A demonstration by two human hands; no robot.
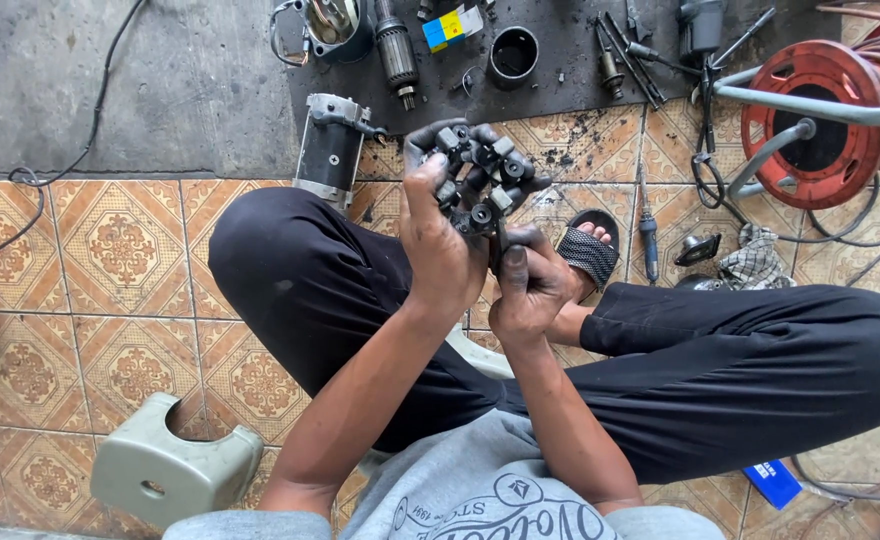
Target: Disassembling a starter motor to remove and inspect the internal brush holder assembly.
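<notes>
Gripping a greasy black metal brush-holder assembly, the left hand steadies it while the right hand, closed on a thin dark tool, should probe gently.

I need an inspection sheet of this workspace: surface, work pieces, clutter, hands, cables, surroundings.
Surface: patterned floor tiles, dark mat at the top.
Job's things: round black metal part with blocks around it, held up in both hands.
Clutter: motor housing, armature, metal cup, screwdriver.
Grippers: left hand grips the part; right hand holds a thin tool against it.
Cables: black cable; red cable reel.
Surroundings: green plastic stool.
</notes>
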